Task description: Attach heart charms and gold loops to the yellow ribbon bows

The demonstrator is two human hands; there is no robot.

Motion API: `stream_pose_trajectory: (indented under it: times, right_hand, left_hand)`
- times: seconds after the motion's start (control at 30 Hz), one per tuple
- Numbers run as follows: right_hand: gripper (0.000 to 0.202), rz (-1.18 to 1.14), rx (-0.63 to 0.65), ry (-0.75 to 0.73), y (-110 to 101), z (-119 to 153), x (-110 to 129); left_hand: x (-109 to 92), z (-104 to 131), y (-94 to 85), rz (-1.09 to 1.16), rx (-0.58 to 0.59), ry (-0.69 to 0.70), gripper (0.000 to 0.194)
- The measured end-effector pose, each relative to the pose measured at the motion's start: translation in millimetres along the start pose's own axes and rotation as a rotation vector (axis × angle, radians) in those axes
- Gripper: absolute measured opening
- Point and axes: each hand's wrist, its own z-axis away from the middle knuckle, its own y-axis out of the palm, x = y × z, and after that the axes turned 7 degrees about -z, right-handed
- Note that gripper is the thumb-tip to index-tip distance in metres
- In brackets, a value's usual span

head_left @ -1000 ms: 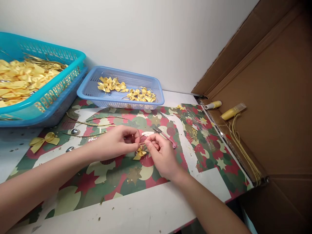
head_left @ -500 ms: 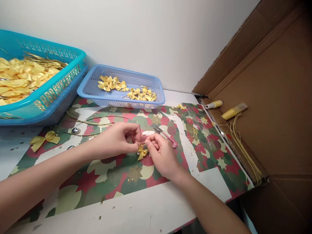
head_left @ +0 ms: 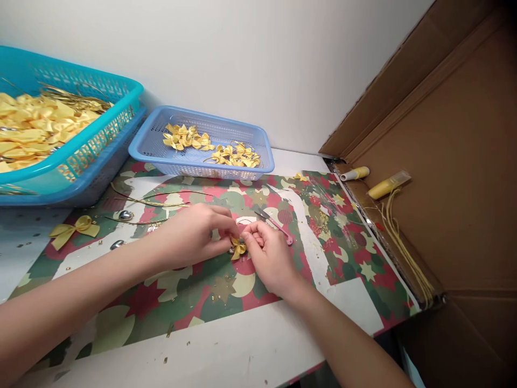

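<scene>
Close together over the patterned sheet, my two hands work at a small yellow bow (head_left: 238, 249) with a silvery bead at its left side. My left hand (head_left: 202, 234) is closed at the bow's upper left, its fingertips bent inward; the cord there is mostly hidden. My right hand (head_left: 270, 258) pinches thin gold cord just above and right of the bow, and a bit of cord loops up behind the fingertips. Pink-handled snips (head_left: 278, 226) lie just beyond my right hand. A larger yellow bow (head_left: 75, 231) rests at the left.
A turquoise basket (head_left: 100, 137) heaped with yellow bows stands at the left. Beside it, a blue basket (head_left: 202, 163) holds more bows. Gold cords (head_left: 161, 203) and silvery beads (head_left: 126, 214) lie left of centre. Cardboard (head_left: 436, 161) borders the right side, near yellow tubes (head_left: 388, 185).
My left hand has moved slightly right, closer to my right hand. The bow has shifted a little up and right, and less cord shows between the hands.
</scene>
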Motion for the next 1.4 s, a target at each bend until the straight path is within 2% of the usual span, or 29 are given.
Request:
stream_pose_trajectory:
  times: [0.17, 0.4, 0.63, 0.87, 1.0, 1.17, 1.3, 1.4]
  right_hand:
    - [0.017, -0.012, -0.021, 0.020, -1.0, -0.1, -1.1]
    - [0.019, -0.212, 0.011, 0.125, -2.9, -1.2, -4.8]
    - [0.017, -0.228, 0.011, 0.135, -3.2, -2.4, -6.0]
    - [0.020, -0.187, -0.008, 0.116, -1.5, -2.0, -5.9]
    - [0.016, -0.359, 0.055, 0.115, -8.3, -2.6, -1.9]
    - [0.027, -0.587, 0.141, 0.069, -15.9, -4.1, 3.3]
    - [0.033, -0.587, 0.169, 0.007, -13.7, -4.5, 1.9]
    - [0.032, -0.543, 0.132, -0.029, -11.9, -5.8, -0.3]
  left_hand:
    - [3.8, 2.7, 4.4, -0.205, -0.068, 0.140, 0.024]
    - [10.4, 4.6, 8.0, -0.246, -0.235, 0.241, 0.027]
    - [9.0, 3.8, 12.2, -0.354, -0.220, 0.262, 0.024]
    - [11.7, 3.6, 10.7, -0.395, -0.198, 0.356, 0.021]
    - [7.7, 3.1, 7.8, -0.287, -0.104, 0.278, 0.024]
    - [5.3, 1.7, 3.7, -0.073, -0.006, 0.119, 0.023]
    - [6.2, 0.6, 1.5, 0.035, 0.017, 0.053, 0.022]
    - [5.1, -0.3, -0.3, 0.085, 0.004, 0.049, 0.022]
